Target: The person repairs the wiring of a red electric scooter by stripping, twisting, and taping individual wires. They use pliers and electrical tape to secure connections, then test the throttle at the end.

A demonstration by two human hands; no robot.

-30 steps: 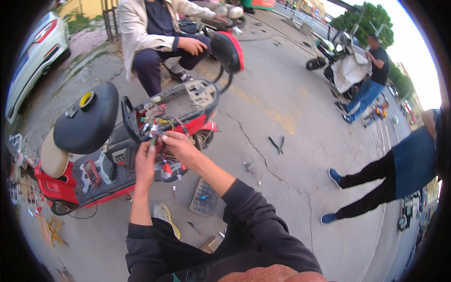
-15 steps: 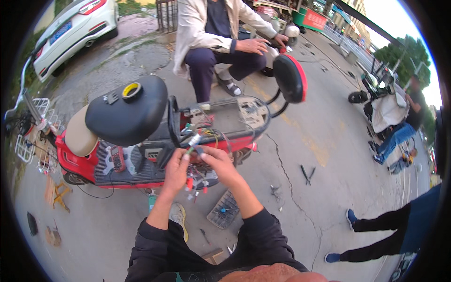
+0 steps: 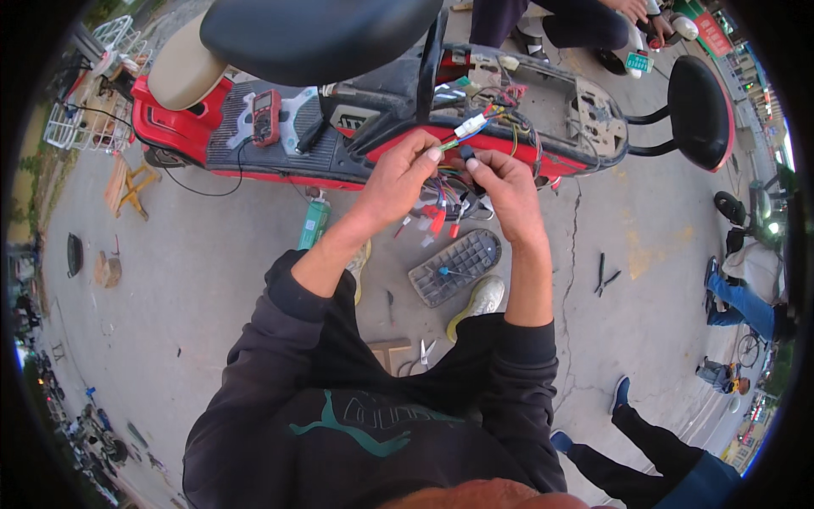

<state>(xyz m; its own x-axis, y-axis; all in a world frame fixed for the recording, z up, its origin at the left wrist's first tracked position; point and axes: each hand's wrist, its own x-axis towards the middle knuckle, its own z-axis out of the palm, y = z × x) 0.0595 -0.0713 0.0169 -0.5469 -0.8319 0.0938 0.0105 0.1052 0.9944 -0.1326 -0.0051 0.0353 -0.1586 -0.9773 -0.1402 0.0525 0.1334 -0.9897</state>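
My left hand (image 3: 400, 176) is closed in a pinch on a thin green wire (image 3: 448, 144). A white plug connector (image 3: 470, 126) sits just beyond the fingertips, with several coloured wires running from it into the scooter's open body. Close beside it, my right hand (image 3: 509, 191) pinches a small black piece (image 3: 467, 153) between thumb and finger; its kind is too small to make out. Below both hands hangs a bundle of loose wires with red connectors (image 3: 437, 221). Behind them stands a red electric scooter (image 3: 174, 114), its rear compartment exposed and its black seat (image 3: 314, 38) raised.
A red multimeter (image 3: 265, 117) lies on the scooter's footboard. On the ground are a grey ribbed tray (image 3: 432, 287) with a blue-handled tool, scissors (image 3: 426, 350), black-handled pliers (image 3: 604, 276) and a green bottle (image 3: 314, 222). Other people are nearby: one beyond the scooter, one standing at lower right.
My view has tilted down and shifted, so the scooter sits higher and the person beyond it is mostly cut off. Both hands keep their pinches close together.
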